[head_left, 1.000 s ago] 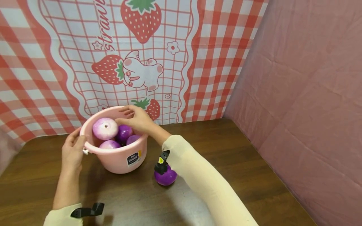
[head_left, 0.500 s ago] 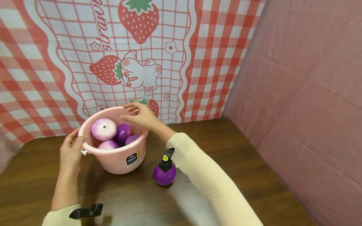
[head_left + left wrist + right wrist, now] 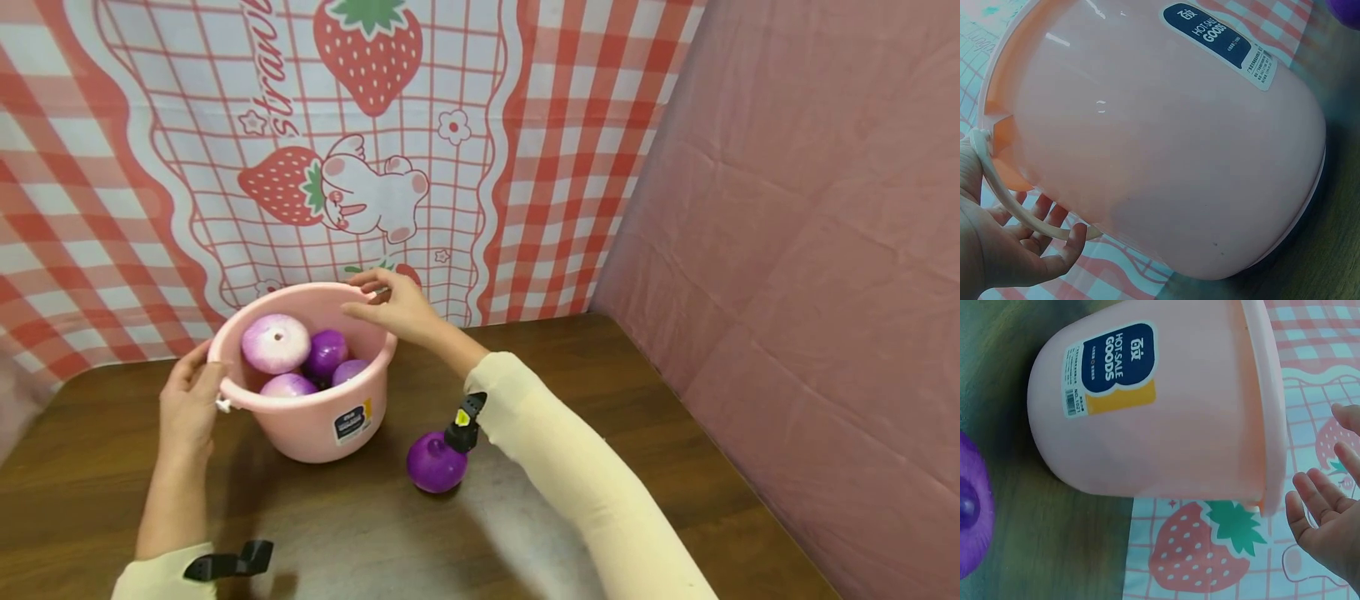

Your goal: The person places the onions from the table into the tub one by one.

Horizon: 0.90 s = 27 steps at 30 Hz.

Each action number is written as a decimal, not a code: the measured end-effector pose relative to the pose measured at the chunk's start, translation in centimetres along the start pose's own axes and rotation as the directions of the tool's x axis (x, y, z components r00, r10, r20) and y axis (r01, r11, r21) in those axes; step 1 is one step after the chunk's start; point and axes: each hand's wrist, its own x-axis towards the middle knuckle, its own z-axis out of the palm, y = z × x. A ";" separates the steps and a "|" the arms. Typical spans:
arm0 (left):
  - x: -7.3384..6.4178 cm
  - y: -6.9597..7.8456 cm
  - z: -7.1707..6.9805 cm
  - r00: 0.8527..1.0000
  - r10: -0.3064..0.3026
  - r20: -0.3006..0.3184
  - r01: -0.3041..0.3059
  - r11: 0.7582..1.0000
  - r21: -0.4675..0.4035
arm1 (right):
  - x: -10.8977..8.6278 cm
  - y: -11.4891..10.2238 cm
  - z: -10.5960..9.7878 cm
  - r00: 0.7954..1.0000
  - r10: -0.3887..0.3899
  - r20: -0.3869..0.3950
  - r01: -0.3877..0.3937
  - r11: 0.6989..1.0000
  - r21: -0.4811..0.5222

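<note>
A pink bucket [image 3: 315,429] stands on the wooden table with several purple onions [image 3: 326,354] inside. A pale pink and white onion [image 3: 276,342] lies uppermost among them. My left hand [image 3: 187,400] grips the bucket's left rim, thumb over the edge. In the left wrist view the fingers of the left hand [image 3: 1022,244] are beside the cream bucket handle [image 3: 1007,199]. Above the right rim hovers my right hand [image 3: 401,308], fingers loosely spread and holding nothing. The right wrist view shows the right hand [image 3: 1325,519] apart from the rim.
One purple onion [image 3: 437,462] sits on the table [image 3: 360,533] right of the bucket, near the right wrist's black strap mount [image 3: 462,429]. A strawberry-print checked cloth [image 3: 570,167] hangs behind. A pink cloth wall [image 3: 810,250] borders the right side.
My right hand has moved right, from over the bucket's inside to its right rim. The left hand still holds the rim, and the onions have stayed in place.
</note>
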 end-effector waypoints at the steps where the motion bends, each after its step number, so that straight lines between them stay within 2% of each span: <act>1: 0.0 0.0 0.0 1.000 0.001 -0.001 -0.001 1.000 -0.003 | -0.1 0.0 -0.2 1.000 0.001 0.000 -0.001 1.000 0.005; 10: 0.0 0.0 0.1 1.000 -0.003 -0.005 0.003 1.000 -0.008 | -0.5 0.4 -1.8 1.000 0.019 0.005 -0.019 1.000 0.009; 21: 0.0 0.1 0.2 1.000 -0.009 -0.004 0.009 1.000 -0.005 | -1.8 1.5 -3.0 0.999 -0.022 0.035 0.022 1.000 -0.016; 27: 0.0 0.1 0.2 1.000 -0.006 -0.007 0.006 1.000 -0.003 | -2.5 2.0 -3.5 1.000 0.013 0.018 -0.012 0.999 -0.040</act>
